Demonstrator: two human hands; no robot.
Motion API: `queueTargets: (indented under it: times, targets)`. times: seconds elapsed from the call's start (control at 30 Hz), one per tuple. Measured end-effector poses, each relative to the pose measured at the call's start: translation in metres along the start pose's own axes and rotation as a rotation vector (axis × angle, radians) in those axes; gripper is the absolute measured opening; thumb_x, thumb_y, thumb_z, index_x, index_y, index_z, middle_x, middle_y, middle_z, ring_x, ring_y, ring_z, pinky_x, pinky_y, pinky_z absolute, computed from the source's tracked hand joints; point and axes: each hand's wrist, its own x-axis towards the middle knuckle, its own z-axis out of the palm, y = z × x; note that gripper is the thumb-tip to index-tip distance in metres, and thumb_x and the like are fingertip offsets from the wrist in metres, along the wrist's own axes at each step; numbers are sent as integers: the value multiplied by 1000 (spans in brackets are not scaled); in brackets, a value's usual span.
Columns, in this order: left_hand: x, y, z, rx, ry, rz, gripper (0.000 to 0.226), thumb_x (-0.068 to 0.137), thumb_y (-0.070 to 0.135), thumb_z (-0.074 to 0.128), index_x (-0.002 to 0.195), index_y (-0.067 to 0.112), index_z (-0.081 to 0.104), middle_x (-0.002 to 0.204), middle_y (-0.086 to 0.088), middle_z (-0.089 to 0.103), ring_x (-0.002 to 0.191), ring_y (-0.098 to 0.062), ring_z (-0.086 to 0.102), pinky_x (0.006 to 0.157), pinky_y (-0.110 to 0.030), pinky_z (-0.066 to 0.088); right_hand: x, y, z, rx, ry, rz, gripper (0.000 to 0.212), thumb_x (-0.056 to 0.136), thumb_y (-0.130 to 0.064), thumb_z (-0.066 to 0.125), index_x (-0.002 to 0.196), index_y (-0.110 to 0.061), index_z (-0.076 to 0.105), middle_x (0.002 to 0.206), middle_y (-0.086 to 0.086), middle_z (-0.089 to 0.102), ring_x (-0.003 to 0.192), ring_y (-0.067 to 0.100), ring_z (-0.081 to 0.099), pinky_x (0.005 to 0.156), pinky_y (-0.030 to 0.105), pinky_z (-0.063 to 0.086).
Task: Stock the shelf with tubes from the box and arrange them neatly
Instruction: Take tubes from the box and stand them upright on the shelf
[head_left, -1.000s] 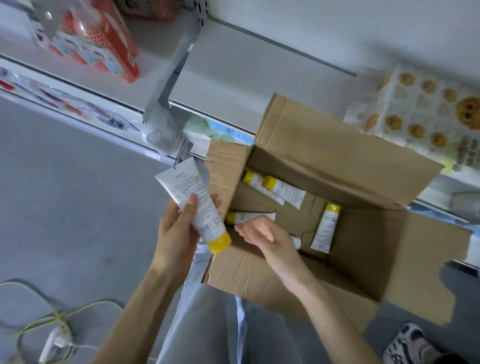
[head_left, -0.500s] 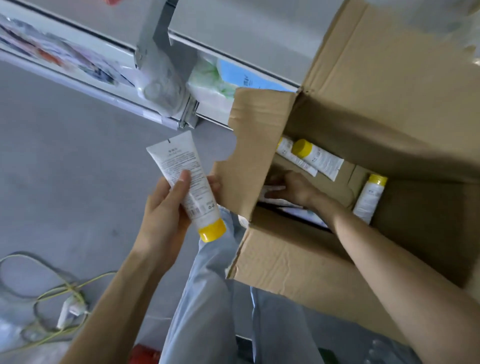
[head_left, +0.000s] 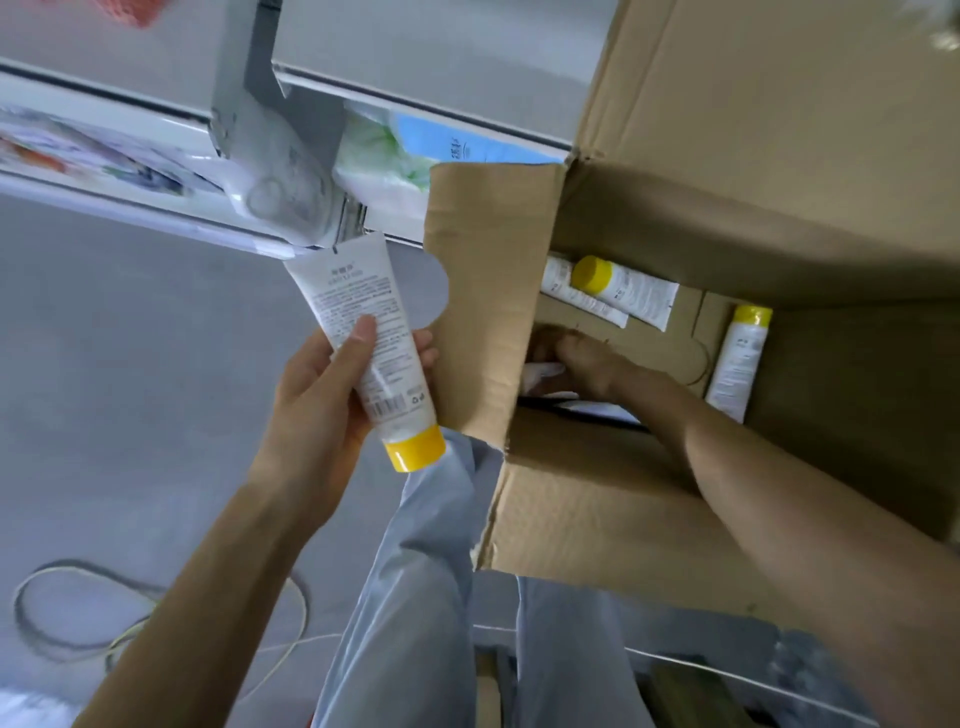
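Left hand (head_left: 322, 400) grips a white yellow-capped plastic tube (head_left: 366, 343), cap down. Right hand (head_left: 576, 364) reaches inside the brown cardboard box (head_left: 597, 519), touching a white tube (head_left: 543, 371) there.

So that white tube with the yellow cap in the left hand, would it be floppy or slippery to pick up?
Probably soft rather than stiff: the tube tapers to a flat crimped end, like squeezable plastic. Likely light, since the left hand holds it with only thumb and fingertips. Its smooth, slightly glossy skin might be a little slippery. The round yellow cap suggests it could roll if laid down.
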Motion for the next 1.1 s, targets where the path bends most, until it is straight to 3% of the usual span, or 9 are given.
queueTargets:
  times: [0.1, 0.23, 0.4, 0.5, 0.67, 0.8, 0.93, 1.03, 1.1]
  targets:
    - [0, 7, 2, 27, -19, 1, 28, 96, 24, 43, 116, 9, 55, 94, -14, 72, 88, -24, 70, 78, -39, 58, -8, 2, -2, -79, 20, -13, 54, 79, -41, 69, 123, -12, 55, 131, 13, 49, 122, 31, 45, 100, 33, 40]
    - [-1, 15, 7, 105, -53, 22, 27, 93, 23, 47, 113, 10, 57, 90, -10, 73, 83, -20, 71, 68, -31, 59, -30, -6, -23, 127, 162, -22, 49, 88, -28, 62, 133, -16, 47, 137, 6, 46, 125, 19, 42, 101, 25, 34]
    - [-12, 28, 17, 47, -131, 29, 46, 79, 22, 55, 122, 6, 55, 102, -12, 71, 92, -22, 69, 77, -30, 57, -89, -19, -54, 402, 399, 112, 27, 87, -25, 65, 105, -8, 53, 98, 9, 65, 89, 15, 61, 78, 31, 46]
    - [-32, 37, 28, -50, -179, 28, 45, 78, 18, 56, 123, 9, 55, 106, -13, 70, 96, -25, 68, 77, -29, 57, -139, -46, -77, 798, 620, 64, 17, 88, -8, 60, 95, -20, 50, 91, -3, 62, 79, -8, 61, 75, 16, 48]
    - [-93, 46, 54, -140, -209, 43, 45, 82, 12, 55, 126, 9, 53, 109, -16, 67, 90, -25, 70, 75, -32, 58, -240, -106, -113, 1206, 934, -5, 44, 88, -2, 58, 119, -31, 43, 98, 0, 59, 84, 3, 65, 66, 24, 57]
    - [-147, 63, 65, -143, -219, 85, 37, 86, 9, 52, 123, 13, 55, 109, -13, 69, 95, -23, 69, 76, -32, 58, -313, -149, -126, 1429, 1092, 45, 23, 87, -9, 62, 104, -19, 51, 99, 10, 60, 89, 20, 65, 61, 25, 56]
    - [-193, 90, 64, -74, -211, 179, 37, 85, 13, 57, 122, 16, 57, 114, -7, 68, 101, -18, 66, 79, -33, 55, -364, -186, -134, 1906, 893, 2, 45, 78, -18, 71, 115, 1, 55, 116, 18, 65, 98, 23, 68, 72, 27, 58]
    - [-216, 120, 64, -54, -196, 281, 30, 88, 9, 55, 117, 17, 60, 108, -4, 71, 98, -20, 66, 83, -36, 50, -388, -216, -149, 2236, 544, -105, 103, 19, -18, 98, 115, -8, 62, 105, 13, 70, 95, 23, 65, 77, 30, 53]
    - [-228, 146, 62, -51, -178, 357, 29, 89, 9, 55, 117, 17, 60, 109, -4, 70, 100, -23, 65, 83, -36, 51, -398, -235, -161, 2295, 462, -165, 116, 4, -8, 95, 116, -6, 61, 102, 16, 70, 96, 25, 60, 78, 33, 47]
